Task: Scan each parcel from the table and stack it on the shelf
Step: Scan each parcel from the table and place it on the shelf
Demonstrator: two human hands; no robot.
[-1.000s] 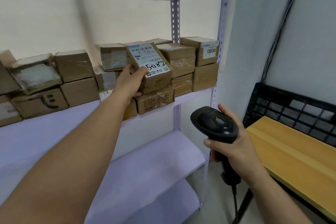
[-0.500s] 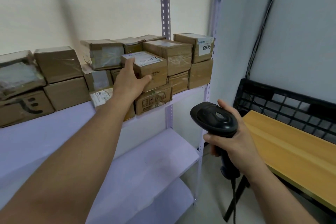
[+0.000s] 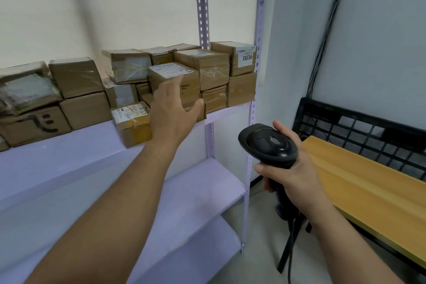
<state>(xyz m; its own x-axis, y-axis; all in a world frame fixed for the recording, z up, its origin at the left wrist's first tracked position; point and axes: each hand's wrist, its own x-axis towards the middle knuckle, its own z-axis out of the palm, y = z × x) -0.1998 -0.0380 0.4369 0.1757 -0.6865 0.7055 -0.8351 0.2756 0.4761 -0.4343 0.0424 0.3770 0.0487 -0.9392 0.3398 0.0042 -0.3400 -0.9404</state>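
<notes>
A brown parcel (image 3: 182,78) with a white label on top sits on the stack of parcels on the pale purple shelf (image 3: 69,156). My left hand (image 3: 171,114) hovers just in front of it, fingers spread and holding nothing. Lower right, my right hand (image 3: 290,168) grips the handle of a black barcode scanner (image 3: 267,143), whose head points toward the shelf. A parcel marked 0836 (image 3: 239,57) tops the stack at the right end.
Several more brown parcels (image 3: 76,99) line the shelf to the left. A lower shelf board (image 3: 196,193) sits below. A wooden table (image 3: 368,191) stands at the right, with a black crate (image 3: 359,131) behind it. Cables run down the wall.
My left hand set the labelled parcel flat on the stack, let go of it and drew back, fingers spread. The scanner hand has stayed about where it was.
</notes>
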